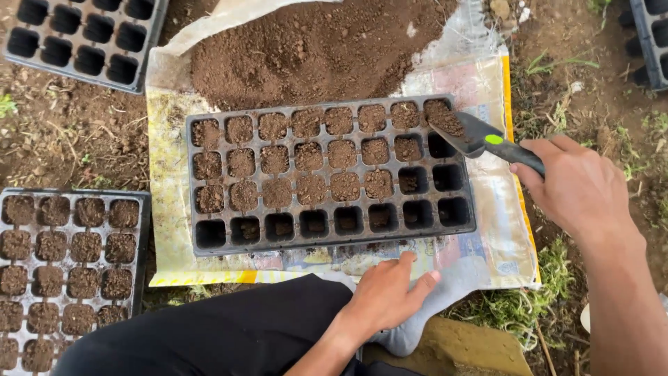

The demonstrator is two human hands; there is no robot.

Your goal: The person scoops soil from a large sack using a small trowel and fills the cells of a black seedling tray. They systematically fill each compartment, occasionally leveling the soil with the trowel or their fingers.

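Observation:
A black seedling tray (330,239) lies on a spread plastic sack; most of its cells hold brown soil, while the near row and the right end are mostly bare. My right hand (581,188) grips the dark handle of a small trowel (480,136) with a green dot. Its blade carries soil over the tray's far right corner. My left hand (386,296) rests flat, fingers apart, on my grey sock just below the tray's near edge, holding nothing.
A heap of loose soil (313,45) sits on the sack (497,247) behind the tray. A soil-filled tray (66,268) lies at the left, an unfilled black tray (87,38) at the top left, another tray edge (650,38) at the top right. My dark trouser leg (229,334) crosses the bottom.

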